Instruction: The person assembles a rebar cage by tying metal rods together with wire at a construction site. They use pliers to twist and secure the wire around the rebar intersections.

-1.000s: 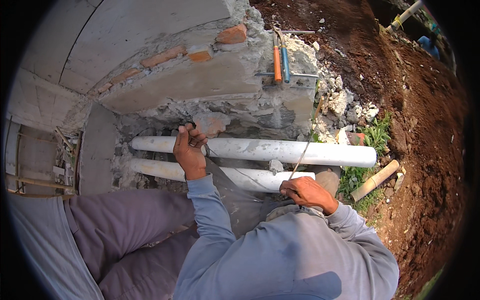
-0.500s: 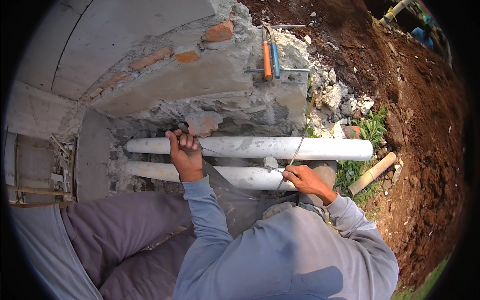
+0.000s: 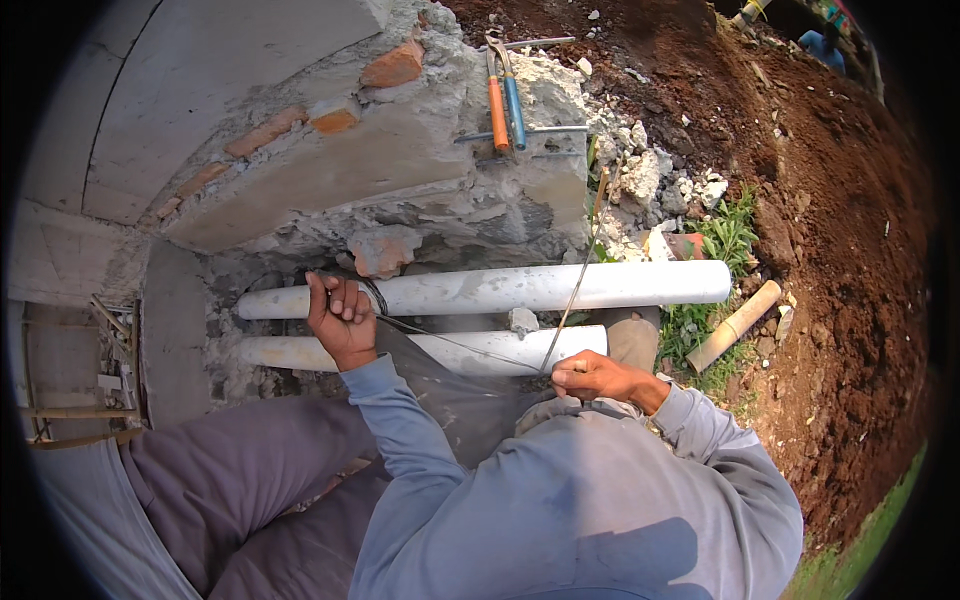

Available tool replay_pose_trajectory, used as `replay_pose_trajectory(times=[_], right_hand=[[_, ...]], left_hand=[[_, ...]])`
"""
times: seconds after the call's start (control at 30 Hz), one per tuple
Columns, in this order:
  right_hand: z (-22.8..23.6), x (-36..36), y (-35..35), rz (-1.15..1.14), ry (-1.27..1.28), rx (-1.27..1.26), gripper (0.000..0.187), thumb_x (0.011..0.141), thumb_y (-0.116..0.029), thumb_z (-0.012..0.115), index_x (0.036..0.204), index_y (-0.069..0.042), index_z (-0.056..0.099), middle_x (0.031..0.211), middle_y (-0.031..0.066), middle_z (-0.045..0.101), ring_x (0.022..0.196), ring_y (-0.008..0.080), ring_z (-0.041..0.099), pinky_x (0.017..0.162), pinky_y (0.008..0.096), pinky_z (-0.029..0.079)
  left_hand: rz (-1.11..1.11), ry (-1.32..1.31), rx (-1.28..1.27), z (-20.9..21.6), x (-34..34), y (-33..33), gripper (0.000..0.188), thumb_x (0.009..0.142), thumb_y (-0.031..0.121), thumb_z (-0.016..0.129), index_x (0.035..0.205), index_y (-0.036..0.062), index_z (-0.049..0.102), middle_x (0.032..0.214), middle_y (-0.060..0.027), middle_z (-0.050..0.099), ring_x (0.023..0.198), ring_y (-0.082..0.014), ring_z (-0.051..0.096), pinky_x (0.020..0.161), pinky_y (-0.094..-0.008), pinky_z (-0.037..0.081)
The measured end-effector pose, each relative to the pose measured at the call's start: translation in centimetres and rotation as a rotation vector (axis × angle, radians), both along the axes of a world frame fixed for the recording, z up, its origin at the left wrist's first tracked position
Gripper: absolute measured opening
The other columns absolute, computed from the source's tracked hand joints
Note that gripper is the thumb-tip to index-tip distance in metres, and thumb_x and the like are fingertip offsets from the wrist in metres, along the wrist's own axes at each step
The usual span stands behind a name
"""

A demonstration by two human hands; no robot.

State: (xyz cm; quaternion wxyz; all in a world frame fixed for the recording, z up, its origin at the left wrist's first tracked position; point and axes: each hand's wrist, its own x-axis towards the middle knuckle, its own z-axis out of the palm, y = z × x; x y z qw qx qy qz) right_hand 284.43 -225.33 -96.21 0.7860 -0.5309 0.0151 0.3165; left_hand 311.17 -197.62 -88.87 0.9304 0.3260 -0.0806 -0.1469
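Note:
Two white plastic pipes lie side by side, the far pipe (image 3: 560, 287) longer than the near pipe (image 3: 480, 352). A thin dark wire (image 3: 574, 290) makes a bend at my right hand (image 3: 600, 380), whose thumb and fingers pinch it. One stretch rises across the far pipe; another runs left over the near pipe to my left hand (image 3: 345, 325). My left hand is curled closed at the left part of the pipes, beside dark wire loops (image 3: 377, 296) on the far pipe. Its fingers partly hide the wire there. A small grey lump (image 3: 522, 320) sits on the near pipe.
Orange-and-blue-handled pincers (image 3: 505, 100) lie on the broken concrete ledge, near a metal rod (image 3: 540, 130). Rubble (image 3: 640, 180) and a bamboo piece (image 3: 735, 327) lie at the right. Another person's purple-trousered legs (image 3: 240, 480) are at my left.
My right hand has drawn slightly down and left with the wire. My left hand has shifted left in the picture, along with the whole view.

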Motion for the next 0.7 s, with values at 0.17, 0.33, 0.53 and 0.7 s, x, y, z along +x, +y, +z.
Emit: replay_pose_trajectory(times=[0.17,0.33,0.53,0.7], right_hand=[[-0.4,1.7,-1.6,-0.850,-0.573,-1.076,0.036,0.094,-0.037,0.057,0.081,-0.004,0.063,0.069,0.0127,0.058,0.064,0.0283,0.055,0.061,0.0377,0.044],[-0.2,2.8,-2.8,-0.543,-0.183,-1.343,0.037,0.093,-0.038,0.055,0.079,-0.007,0.066,0.071,0.0161,0.065,0.070,0.0384,0.063,0.066,0.0459,0.047],[2.2,0.9,0.0,0.218,-0.497,-0.372,0.050,0.098,-0.045,0.050,0.073,-0.002,0.057,0.064,0.0098,0.055,0.060,0.0217,0.050,0.062,0.0366,0.043],[2.3,3.0,-3.9,-0.450,-0.456,-0.713,0.054,0.094,-0.047,0.055,0.065,-0.002,0.051,0.053,0.0039,0.039,0.053,0.0168,0.035,0.051,0.0359,0.030]], left_hand=[[0.274,0.237,0.256,-0.8,-2.1,-2.6,0.030,0.095,0.037,0.061,0.095,0.0065,0.060,0.065,0.0017,0.052,0.058,-0.0106,0.050,0.054,-0.0276,0.043],[0.186,0.229,0.197,-0.2,-4.4,-4.0,0.030,0.096,0.036,0.058,0.095,0.0057,0.060,0.068,-0.0002,0.055,0.061,-0.0131,0.052,0.060,-0.0317,0.046],[-0.004,0.131,-0.092,-0.6,1.0,1.5,0.031,0.100,0.032,0.053,0.093,0.0017,0.058,0.060,0.0003,0.046,0.049,-0.0099,0.042,0.044,-0.0262,0.038],[0.230,0.179,-0.029,-0.6,-0.5,0.1,0.031,0.099,0.034,0.054,0.091,0.0040,0.058,0.060,0.0006,0.046,0.050,-0.0101,0.041,0.045,-0.0254,0.037]])
